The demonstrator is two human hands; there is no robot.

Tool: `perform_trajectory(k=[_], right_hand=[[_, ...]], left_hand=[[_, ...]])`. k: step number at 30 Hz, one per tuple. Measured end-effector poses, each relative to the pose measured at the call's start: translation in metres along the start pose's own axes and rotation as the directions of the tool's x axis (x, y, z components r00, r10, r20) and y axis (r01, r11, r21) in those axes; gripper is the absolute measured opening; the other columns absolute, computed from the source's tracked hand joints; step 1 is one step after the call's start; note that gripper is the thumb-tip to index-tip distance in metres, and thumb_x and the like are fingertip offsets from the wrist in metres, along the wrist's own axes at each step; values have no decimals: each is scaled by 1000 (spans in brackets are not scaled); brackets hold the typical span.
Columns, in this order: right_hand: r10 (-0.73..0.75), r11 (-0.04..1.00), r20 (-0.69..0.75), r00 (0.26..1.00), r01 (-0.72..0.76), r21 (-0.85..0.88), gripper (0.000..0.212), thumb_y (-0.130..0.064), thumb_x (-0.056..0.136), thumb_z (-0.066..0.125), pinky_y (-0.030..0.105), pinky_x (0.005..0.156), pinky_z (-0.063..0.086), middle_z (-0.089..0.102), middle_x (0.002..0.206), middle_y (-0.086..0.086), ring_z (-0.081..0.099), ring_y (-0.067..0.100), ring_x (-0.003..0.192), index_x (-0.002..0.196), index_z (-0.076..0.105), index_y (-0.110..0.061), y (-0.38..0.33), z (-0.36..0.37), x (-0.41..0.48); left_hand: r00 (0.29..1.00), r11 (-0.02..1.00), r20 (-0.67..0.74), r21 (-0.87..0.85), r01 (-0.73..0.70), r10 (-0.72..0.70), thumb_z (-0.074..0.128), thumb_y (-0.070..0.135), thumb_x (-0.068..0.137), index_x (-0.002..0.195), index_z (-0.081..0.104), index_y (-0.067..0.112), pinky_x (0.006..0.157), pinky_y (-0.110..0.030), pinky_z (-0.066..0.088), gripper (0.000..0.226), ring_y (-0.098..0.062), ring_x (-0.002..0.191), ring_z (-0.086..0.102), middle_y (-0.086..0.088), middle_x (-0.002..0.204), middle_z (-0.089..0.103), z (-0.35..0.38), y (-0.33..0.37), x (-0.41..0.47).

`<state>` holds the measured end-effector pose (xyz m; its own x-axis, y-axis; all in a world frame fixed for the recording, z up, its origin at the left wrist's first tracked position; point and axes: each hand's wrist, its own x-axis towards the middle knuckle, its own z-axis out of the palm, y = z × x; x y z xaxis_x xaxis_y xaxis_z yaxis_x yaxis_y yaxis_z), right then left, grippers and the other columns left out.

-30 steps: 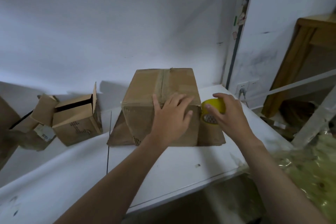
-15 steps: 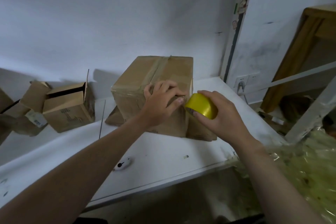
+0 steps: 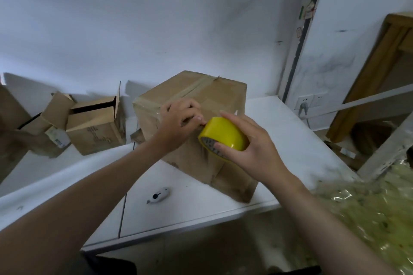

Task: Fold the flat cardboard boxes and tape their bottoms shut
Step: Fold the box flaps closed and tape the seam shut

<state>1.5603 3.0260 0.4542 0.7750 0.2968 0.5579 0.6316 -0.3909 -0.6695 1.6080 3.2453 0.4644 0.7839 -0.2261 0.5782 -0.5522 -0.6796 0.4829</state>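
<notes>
Right hand [image 3: 252,149] grips tape roll [image 3: 223,131], opening facing 7 o'clock. Left hand [image 3: 178,123] fingers curl on box [image 3: 219,96]; grasp indeterminate.

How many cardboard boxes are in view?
3: large taped brown box under the left hand, open box beside it, small box farther left. Cardboard at left edge may be a fourth.

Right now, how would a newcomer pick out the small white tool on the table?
Start at the white table, then the big taped box on it. Nearer the front edge than that box lies the small white tool, the only loose non-cardboard thing, marked by a black dot.
</notes>
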Motion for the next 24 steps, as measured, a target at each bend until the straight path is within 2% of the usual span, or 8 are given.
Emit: perform_trajectory(k=[2,6,8,10,14,20,22,24], right_hand=[[-21,1000,79,997,20,23,67,-40,86,78,8,87,37,53,118,-16,50,-4,111,145,47,-37,-4,13,2],[-120,991,235,965,132,-36,69,-59,87,65,6,91,35,47,132,-21,44,-7,119,147,33,-50,-7,25,4],[-124,988,240,963,143,-64,68,-59,86,66,9,89,36,47,132,-23,46,-6,116,146,35,-48,-6,24,2],[-116,987,219,969,136,-81,66,-51,86,73,12,84,38,49,121,-22,48,-3,107,144,44,-41,-4,19,-2],[-97,979,233,968,135,-152,64,-34,82,83,17,78,43,58,116,-10,51,4,100,139,54,-28,-4,8,-9],[-10,970,261,965,73,-232,63,-34,79,83,30,81,51,63,123,-7,56,10,105,136,56,-29,-10,7,-11],[19,961,282,959,60,-269,62,-37,80,82,31,82,51,63,124,-8,58,13,106,136,55,-31,-9,7,-9],[49,945,281,959,46,-323,62,-38,79,82,29,81,50,65,123,-7,60,15,106,135,57,-32,-2,4,-6]], left_hand=[[1000,997,12,-76,12,-11,49,31,89,64,57,36,87,-66,41,26,-21,86,57,6,87,60,-17,-11,-3],[999,994,37,-103,-31,35,53,26,92,69,69,18,74,-53,48,30,-25,80,59,-1,86,62,-37,-30,-19],[1000,999,27,-36,-11,12,51,30,94,76,65,26,81,-51,47,23,-18,83,55,5,86,58,-33,-26,-25],[1000,989,3,150,10,-11,44,37,96,95,63,25,91,-48,40,23,-9,90,43,11,92,49,-23,-24,-31],[999,952,33,305,7,-18,26,44,102,131,66,33,97,-39,29,51,-11,102,36,9,106,36,-15,-21,-36],[999,956,-33,289,47,-39,27,40,101,129,66,42,109,-48,29,48,-9,111,37,12,111,41,-14,-19,-40],[993,949,-70,294,112,-96,26,42,101,128,64,47,115,-55,23,47,-15,125,38,9,125,46,-8,-18,-43],[971,948,-102,214,236,-218,26,50,99,126,63,52,122,-50,13,46,-21,144,24,4,145,40,0,-14,-49]])
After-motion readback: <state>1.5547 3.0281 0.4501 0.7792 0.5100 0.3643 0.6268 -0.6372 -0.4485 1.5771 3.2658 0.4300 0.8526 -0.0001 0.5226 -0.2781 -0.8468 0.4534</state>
